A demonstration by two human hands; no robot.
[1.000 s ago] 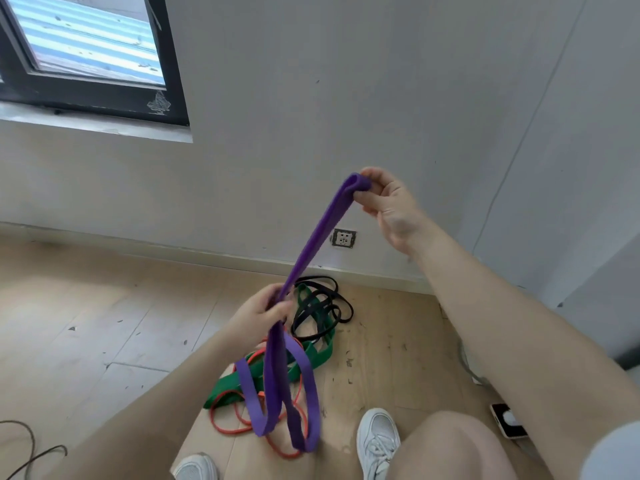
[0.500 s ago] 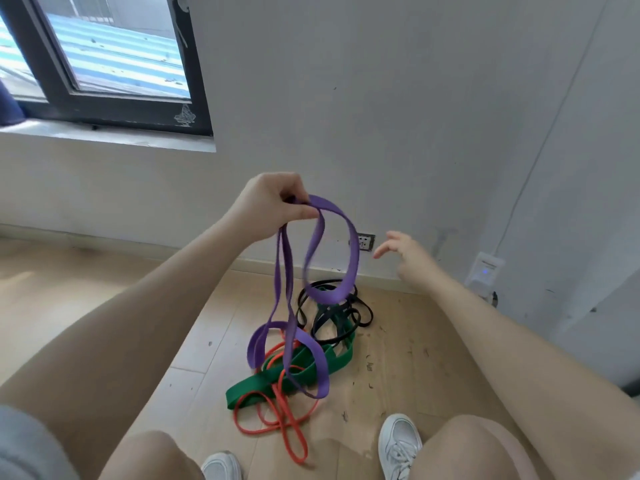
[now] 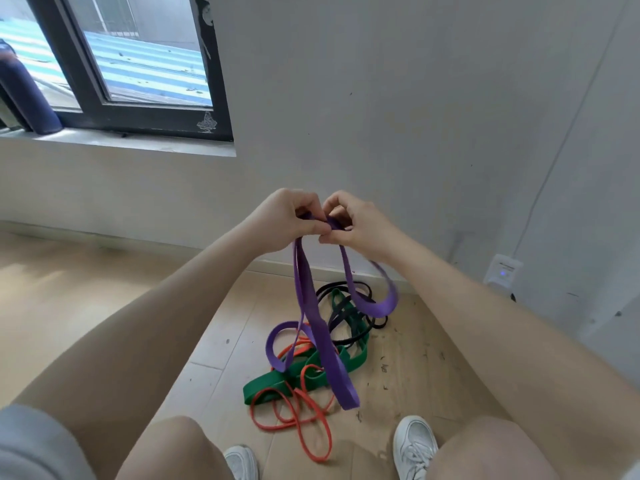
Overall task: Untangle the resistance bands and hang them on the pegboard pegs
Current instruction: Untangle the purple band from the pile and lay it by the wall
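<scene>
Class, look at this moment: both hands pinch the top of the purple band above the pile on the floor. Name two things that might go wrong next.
1. The purple band hangs in loops down to the green band and orange band; lifting may drag them along.
2. Both hands, left hand and right hand, pinch one short stretch, so the band's loose loops could twist again.

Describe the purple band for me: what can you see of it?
The purple band is a flat, wide, rubbery-looking loop. The left hand and the right hand pinch its top close together. Below them it hangs in loose loops, its lower end dangling over the green, orange and black bands lying piled on the wooden floor.
</scene>
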